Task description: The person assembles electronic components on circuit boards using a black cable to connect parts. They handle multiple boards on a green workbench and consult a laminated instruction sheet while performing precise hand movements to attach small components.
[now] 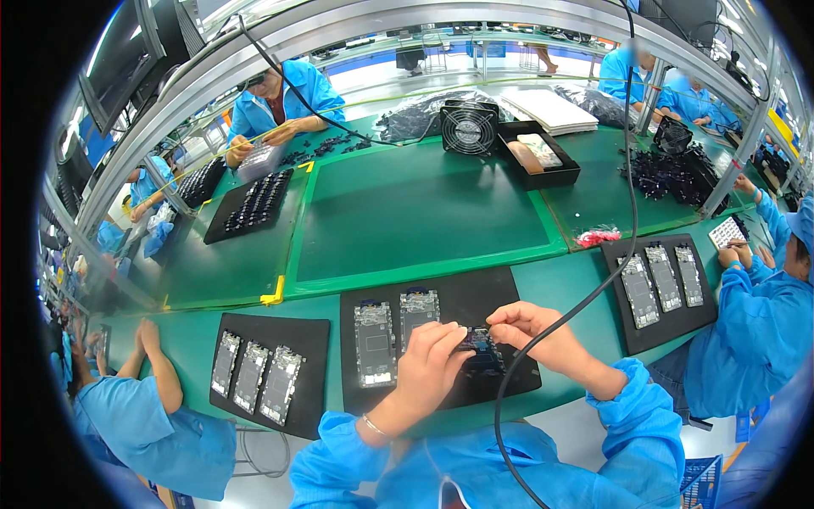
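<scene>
Over a black mat (526,297) in front of me, my left hand (431,363) grips the left edge of a dark phone assembly (483,346) with small circuit parts on its face. At that assembly's upper right corner, my right hand (536,332) has its thumb and fingertips pinched together; what sits between them is too small to make out. Two silver-grey phone frames lie on the mat beside my left hand: one phone frame (375,348) in full sight, and another phone frame (418,307) partly behind my fingers.
A black cable (585,307) hangs across my right forearm. Black mats with phone frames lie at left (315,373) and right (657,327). Farther back stand a fan (469,130) and a black box (551,176). Co-workers in blue sit on both sides and opposite.
</scene>
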The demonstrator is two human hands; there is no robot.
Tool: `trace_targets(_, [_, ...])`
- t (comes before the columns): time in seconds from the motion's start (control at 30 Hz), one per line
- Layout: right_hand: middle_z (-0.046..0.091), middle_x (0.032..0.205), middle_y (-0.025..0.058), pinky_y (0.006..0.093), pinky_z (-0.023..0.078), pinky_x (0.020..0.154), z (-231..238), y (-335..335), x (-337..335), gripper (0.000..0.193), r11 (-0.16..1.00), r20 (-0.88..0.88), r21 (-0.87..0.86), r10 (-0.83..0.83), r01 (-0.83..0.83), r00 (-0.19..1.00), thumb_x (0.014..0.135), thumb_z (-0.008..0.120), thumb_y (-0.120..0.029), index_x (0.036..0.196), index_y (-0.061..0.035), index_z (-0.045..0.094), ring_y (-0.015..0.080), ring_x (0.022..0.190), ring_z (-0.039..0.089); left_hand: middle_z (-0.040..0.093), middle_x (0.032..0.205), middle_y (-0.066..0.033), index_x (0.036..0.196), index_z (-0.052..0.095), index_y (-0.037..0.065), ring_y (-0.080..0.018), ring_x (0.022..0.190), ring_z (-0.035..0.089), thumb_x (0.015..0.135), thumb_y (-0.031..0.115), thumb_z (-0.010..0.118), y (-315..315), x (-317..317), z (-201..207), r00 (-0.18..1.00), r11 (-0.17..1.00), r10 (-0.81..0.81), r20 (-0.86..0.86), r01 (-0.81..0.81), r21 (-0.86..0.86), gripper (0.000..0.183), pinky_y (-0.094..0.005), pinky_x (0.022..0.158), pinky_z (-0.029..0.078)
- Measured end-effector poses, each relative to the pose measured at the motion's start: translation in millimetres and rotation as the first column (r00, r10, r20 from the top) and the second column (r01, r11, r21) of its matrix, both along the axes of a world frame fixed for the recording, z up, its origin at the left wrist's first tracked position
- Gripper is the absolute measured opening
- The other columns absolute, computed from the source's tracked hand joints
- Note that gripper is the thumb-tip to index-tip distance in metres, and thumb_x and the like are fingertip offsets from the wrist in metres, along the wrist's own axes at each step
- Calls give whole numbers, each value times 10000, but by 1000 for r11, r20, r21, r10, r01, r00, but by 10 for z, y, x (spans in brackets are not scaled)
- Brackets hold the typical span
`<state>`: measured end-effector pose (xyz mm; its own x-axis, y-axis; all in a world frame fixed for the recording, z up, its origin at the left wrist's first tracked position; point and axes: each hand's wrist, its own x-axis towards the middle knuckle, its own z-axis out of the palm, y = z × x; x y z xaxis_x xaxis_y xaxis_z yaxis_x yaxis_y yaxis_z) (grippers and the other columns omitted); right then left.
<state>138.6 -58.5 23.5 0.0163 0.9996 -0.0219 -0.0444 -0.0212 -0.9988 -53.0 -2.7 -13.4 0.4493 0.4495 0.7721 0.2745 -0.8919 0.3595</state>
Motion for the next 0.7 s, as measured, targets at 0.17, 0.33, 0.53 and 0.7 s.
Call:
trace_targets(0.17, [636,871,46,209,493,703,73,69,-15,164,998,208,50,36,-48,978,868,595,-60,1006,28,595,87,806,607,539,1033,-103,1077,517,71,-293,923,561,619,59,798,48,-20,-8,1000,999,-30,6,30,-15,537,-374,762,501])
trace_targets(0.33, [627,849,40,204,492,676,82,114,-4,113,992,335,100,39,-77,942,866,576,-39,950,36,586,77,783,603,540,1036,-101,1075,519,71,-290,937,559,614,61,803,86,-20,-21,998,997,-57,-2,56,-48,541,-372,775,498])
trace_targets(0.53, [598,803,35,231,501,683,-31,251,41,92,991,224,65,98,-116,970,857,554,-43,921,23,550,92,752,600,540,1048,-109,1075,522,69,-290,955,559,611,58,802,185,-5,-27,993,988,-114,-10,112,-108,543,-370,793,491])
trace_targets(0.7, [577,793,45,259,515,672,-432,573,280,94,998,-14,39,-39,39,999,884,529,-78,928,5,526,122,716,609,538,1070,-124,1114,509,54,-304,999,535,660,106,775,388,126,53,972,938,-215,-97,177,-299,528,-386,837,468])
